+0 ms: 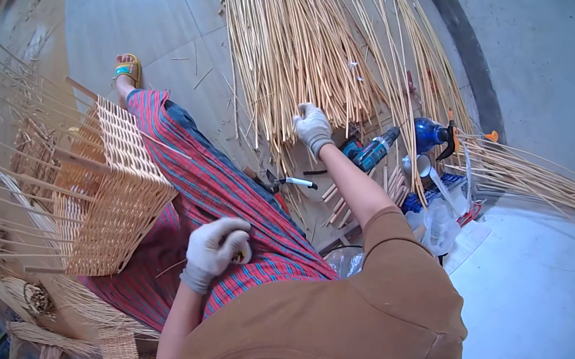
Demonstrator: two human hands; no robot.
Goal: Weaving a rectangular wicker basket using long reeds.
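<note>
My right hand (313, 127), in a white knit glove, reaches to the near ends of a big bundle of pale rattan canes (301, 46). Its fingers are curled in among the cane ends; how many canes they grip is hidden. Over my lap is my left hand (215, 245), gloved too, with bent fingers closed against a small round white-and-yellow thing (244, 253), whose kind is mostly covered. A partly woven square basket (121, 206) leans on its side by my left leg, long loose stakes sticking out leftward from its open side.
Right of the bundle lie a teal cordless drill (375, 148), a blue spray bottle (430, 136) and short wooden rods (391, 187). White-handled pruning shears (295, 181) rest nearer me. More canes (543, 179) spread rightward; woven strips (101, 312) lie at lower left.
</note>
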